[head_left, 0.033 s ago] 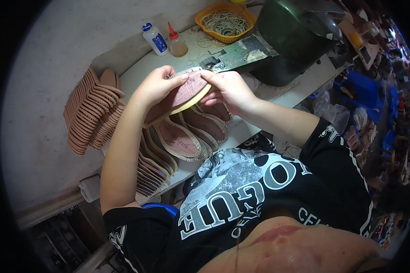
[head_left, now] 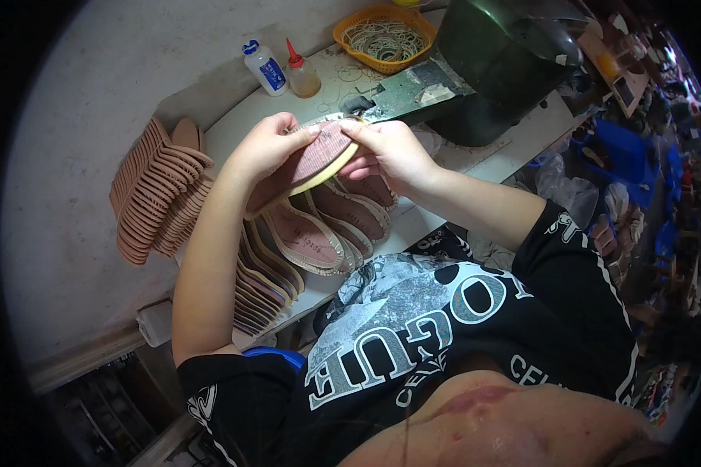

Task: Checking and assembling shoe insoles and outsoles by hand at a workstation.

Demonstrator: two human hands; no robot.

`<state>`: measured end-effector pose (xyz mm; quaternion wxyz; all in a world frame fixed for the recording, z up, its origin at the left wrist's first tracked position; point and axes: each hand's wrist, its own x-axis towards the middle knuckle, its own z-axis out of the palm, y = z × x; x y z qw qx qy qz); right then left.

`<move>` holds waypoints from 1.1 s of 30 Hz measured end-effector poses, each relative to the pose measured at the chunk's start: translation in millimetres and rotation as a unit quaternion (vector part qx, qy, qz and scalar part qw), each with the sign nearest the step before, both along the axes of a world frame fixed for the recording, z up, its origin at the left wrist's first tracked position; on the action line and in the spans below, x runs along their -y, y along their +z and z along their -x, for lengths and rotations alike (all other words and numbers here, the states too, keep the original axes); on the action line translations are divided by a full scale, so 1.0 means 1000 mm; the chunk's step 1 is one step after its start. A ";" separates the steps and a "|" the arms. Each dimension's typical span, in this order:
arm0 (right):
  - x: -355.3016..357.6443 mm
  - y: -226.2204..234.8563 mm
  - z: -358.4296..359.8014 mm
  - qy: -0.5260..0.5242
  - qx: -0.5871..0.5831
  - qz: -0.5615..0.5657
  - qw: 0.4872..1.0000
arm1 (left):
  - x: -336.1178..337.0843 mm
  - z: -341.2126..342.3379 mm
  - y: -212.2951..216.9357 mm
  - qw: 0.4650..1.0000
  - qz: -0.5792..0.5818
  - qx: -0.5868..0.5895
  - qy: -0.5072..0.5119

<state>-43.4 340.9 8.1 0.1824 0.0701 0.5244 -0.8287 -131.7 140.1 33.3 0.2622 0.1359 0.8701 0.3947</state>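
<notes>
Both hands hold one shoe insole (head_left: 315, 162) over the workbench. It has a pinkish ribbed face and a pale yellow edge, and it is tilted. My left hand (head_left: 263, 152) grips its upper left side, thumb on the ribbed face. My right hand (head_left: 396, 154) pinches the far end, thumb on top and fingers curled beneath; those fingertips are partly hidden. Below it lie several insoles with pleated cream rims (head_left: 308, 240), overlapping. A leaning row of thin insoles (head_left: 261, 288) fans out beside them, toward the near edge of the bench.
Stacked tan insoles (head_left: 152, 206) lean against the wall on the left. At the back stand a white bottle (head_left: 265, 68), a red-tipped glue bottle (head_left: 302, 76) and an orange basket (head_left: 422, 53) of pale cords. A dark green machine (head_left: 494, 82) occupies the bench's right side. Blue bins (head_left: 619, 159) lie beyond.
My right thumb has shifted very slightly along the insole's end. Otherwise nothing visibly differs.
</notes>
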 end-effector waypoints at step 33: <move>-0.047 -0.025 -0.045 0.271 0.013 -0.049 0.961 | -0.020 -0.042 0.007 0.948 -0.137 0.191 0.214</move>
